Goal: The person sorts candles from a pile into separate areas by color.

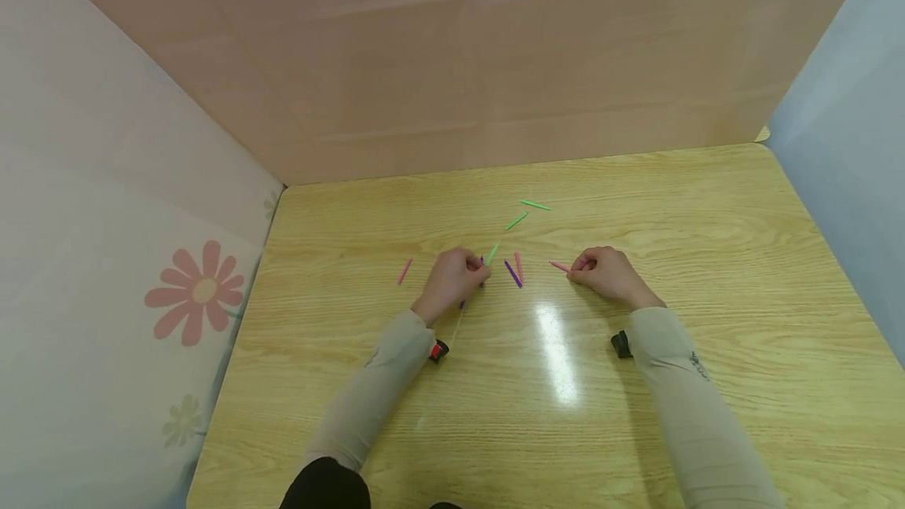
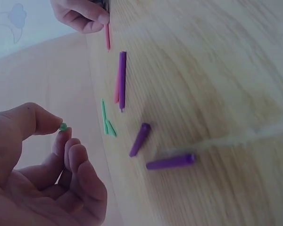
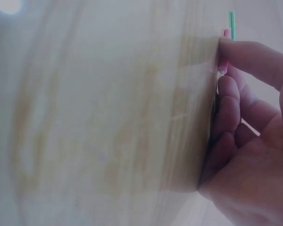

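My left hand [image 1: 452, 280] pinches a thin green stick [image 1: 492, 253] between thumb and forefinger; in the left wrist view only the stick's round end [image 2: 63, 126] shows, held above the table. To its right, my right hand [image 1: 606, 273] rests low at the table and pinches a pink stick [image 1: 558, 265] by one end. The right wrist view shows that pink stick [image 3: 227, 33] partly covered by the fingers. Between the hands lie a purple stick [image 1: 513, 274] and a pink stick [image 1: 518, 259] side by side. Two more purple sticks [image 2: 140, 140] lie near the left hand, mostly hidden in the head view.
Two green sticks [image 1: 535, 205] lie farther back on the wooden table [image 1: 707, 258]. Another pink stick [image 1: 404, 271] lies left of the left hand. A brown sheet [image 1: 452, 61] hangs along the back edge, with a flowered panel [image 1: 106, 179] on the left.
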### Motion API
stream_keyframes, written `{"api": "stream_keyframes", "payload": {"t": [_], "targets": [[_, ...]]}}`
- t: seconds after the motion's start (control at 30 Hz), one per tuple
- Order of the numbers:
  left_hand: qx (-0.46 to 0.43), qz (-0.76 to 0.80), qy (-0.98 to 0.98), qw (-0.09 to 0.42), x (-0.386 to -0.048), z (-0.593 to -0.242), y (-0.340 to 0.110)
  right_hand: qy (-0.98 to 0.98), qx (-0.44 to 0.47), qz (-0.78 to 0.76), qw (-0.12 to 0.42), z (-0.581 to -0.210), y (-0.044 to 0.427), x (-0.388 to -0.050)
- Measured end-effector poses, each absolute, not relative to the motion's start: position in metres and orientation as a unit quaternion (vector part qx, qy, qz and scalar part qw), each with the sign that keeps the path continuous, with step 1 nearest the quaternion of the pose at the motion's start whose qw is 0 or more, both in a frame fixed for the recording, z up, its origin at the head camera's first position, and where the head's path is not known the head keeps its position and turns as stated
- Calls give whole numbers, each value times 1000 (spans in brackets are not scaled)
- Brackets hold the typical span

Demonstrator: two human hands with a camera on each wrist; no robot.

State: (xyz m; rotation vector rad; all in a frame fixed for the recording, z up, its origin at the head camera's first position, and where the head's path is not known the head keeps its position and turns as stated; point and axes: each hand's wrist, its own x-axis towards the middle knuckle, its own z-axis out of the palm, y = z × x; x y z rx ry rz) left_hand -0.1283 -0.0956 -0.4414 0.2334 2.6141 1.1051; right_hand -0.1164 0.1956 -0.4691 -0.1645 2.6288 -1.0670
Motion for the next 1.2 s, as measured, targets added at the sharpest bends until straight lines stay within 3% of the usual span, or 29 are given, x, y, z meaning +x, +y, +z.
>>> {"api": "stream_keyframes", "payload": {"t": [0.8, 1.2], "targets": [[79, 406, 907, 84, -147, -446, -40, 912, -54, -380, 148, -464, 194, -116], [22, 377, 920, 109, -154, -450, -24, 911, -47, -381, 153, -466, 194, -115]]}}
